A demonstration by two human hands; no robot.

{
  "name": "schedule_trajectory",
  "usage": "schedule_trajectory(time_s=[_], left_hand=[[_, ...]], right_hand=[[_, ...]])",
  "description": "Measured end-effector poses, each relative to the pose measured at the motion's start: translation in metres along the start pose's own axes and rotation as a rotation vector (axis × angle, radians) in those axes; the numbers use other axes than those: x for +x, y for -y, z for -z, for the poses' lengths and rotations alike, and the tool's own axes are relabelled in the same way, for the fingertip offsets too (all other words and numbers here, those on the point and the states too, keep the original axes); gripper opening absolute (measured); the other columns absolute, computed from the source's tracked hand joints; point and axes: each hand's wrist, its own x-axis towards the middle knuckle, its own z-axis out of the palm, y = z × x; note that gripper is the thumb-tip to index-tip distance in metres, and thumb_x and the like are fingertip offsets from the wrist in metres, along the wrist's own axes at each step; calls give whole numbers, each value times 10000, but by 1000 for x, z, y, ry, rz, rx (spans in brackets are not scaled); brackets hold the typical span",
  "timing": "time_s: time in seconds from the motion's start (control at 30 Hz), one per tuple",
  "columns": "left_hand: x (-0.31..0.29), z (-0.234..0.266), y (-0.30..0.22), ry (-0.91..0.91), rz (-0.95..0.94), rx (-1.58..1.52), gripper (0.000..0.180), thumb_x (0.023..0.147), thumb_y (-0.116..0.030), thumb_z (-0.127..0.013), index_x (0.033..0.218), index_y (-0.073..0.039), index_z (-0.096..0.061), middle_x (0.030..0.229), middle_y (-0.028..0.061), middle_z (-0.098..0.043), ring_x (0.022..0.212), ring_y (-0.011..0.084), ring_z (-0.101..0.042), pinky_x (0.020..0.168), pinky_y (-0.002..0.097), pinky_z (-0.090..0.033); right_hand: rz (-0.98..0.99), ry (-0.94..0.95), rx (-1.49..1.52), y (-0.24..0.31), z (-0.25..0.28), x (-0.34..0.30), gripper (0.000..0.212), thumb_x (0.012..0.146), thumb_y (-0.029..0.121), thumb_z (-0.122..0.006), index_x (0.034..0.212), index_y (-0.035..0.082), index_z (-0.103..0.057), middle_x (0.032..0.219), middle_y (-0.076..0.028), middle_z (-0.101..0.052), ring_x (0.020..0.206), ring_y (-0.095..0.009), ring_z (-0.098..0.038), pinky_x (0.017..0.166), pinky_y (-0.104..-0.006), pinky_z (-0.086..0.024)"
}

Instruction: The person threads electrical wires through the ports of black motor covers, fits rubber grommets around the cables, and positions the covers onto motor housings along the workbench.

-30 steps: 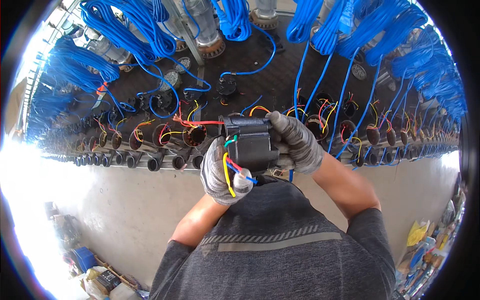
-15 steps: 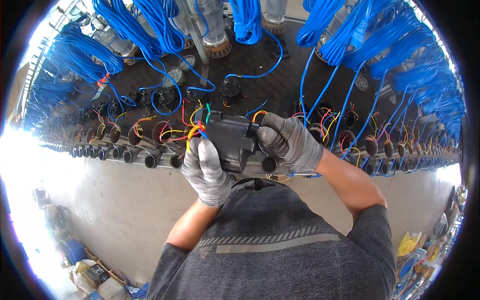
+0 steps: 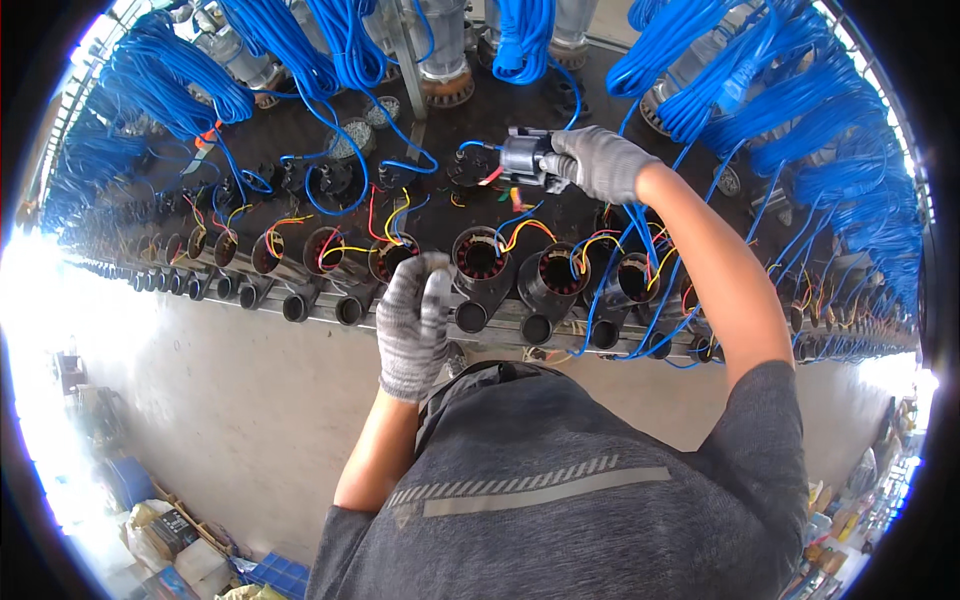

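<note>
My right hand (image 3: pixel 605 165), in a grey knit glove, grips a black boxy handheld device (image 3: pixel 525 157) above the far part of the bench. A small red bit shows at the device's lower left, and a blurred orange-red bit (image 3: pixel 517 200) hangs in the air below it. My left hand (image 3: pixel 413 325), gloved alike, is raised by a round motor housing (image 3: pixel 395 260) with a wound core. Its fingers are loosely bent, the tips blurred, and no held thing shows. Red, yellow and blue wires (image 3: pixel 400 215) stand up from that housing. More open housings (image 3: pixel 480 253) with coloured wires sit to the right.
Coiled blue cables (image 3: pixel 350 45) hang along the far side, over metal pump bodies (image 3: pixel 445 60). Black round caps (image 3: pixel 335 180) on blue leads and bowls of small metal parts (image 3: pixel 352 138) lie on the dark bench (image 3: pixel 450 125). Boxes (image 3: pixel 200 565) lie on the floor at lower left.
My right hand has carried the black device away and up to the far side of the bench. My left hand has let go of the coloured wires, which now stand loose.
</note>
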Motion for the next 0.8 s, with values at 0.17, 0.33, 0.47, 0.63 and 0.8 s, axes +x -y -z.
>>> schedule_trajectory(time_s=[0.17, 0.33, 0.47, 0.63, 0.8], left_hand=[[-36, 28, 10, -85, 132, 89, 298, 1031, -299, -574, 1107, -16, -627, 911, 19, -649, 877, 102, -584, 852, 271, -485], [-64, 44, 21, -131, 275, 116, 313, 1033, -282, -585, 1128, 14, -620, 955, 48, -669, 919, 120, -613, 871, 284, -501], [-62, 25, 23, -85, 306, 111, 326, 1031, -295, -587, 1117, 18, -617, 946, 42, -668, 894, 117, -602, 856, 282, -497], [-60, 14, 27, 21, 317, 218, 300, 1031, -276, -583, 1104, 12, -624, 932, 46, -670, 883, 118, -600, 845, 280, -492], [-44, -12, 28, 182, 322, 192, 283, 1032, -262, -576, 1098, 8, -629, 924, 42, -672, 880, 119, -604, 836, 284, -495]], right_hand=[[-108, 417, -562, -83, -49, 73, 468, 962, 435, -580, 1041, -8, -707, 981, -255, -695, 943, -408, -675, 846, -501, -506], [-186, 320, -523, -108, -85, 99, 494, 929, 434, -617, 975, -44, -732, 1066, -272, -691, 1036, -389, -673, 859, -473, -530], [18, 187, -388, -194, -121, 136, 356, 916, 297, -690, 1175, 54, -665, 827, -81, -680, 734, -237, -661, 660, -429, -532], [-321, -63, 671, -94, -29, 48, 337, 943, 236, -639, 1246, 102, -577, 939, -51, -694, 769, -229, -676, 699, -412, -573], [-232, -239, -107, -91, 20, -65, 222, 885, 110, -641, 1101, 61, -658, 1188, -108, -654, 938, -292, -677, 889, -355, -533]])
